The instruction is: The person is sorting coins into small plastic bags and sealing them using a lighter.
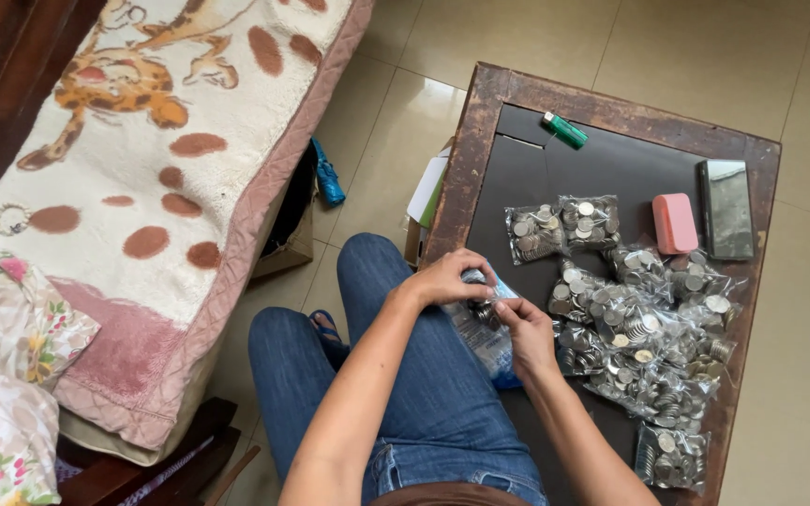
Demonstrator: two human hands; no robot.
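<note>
I sit in blue jeans at a low dark wooden table (485, 122). My left hand (450, 278) and my right hand (527, 328) both grip a clear plastic bag of silver coins (482, 330) at the table's near left edge, over my knee. My fingers pinch the top of the bag. Just to the right lies a pile of several more clear bags of coins (644, 347), spread across the dark tabletop. Two further coin bags (564, 225) lie side by side a little farther back.
A green lighter (565, 130) lies at the table's far edge. A pink case (675, 223) and a dark phone (727, 208) rest at the right. On the left stands a bed with a cartoon blanket (171, 169); a blue sandal (327, 175) lies on the tiled floor.
</note>
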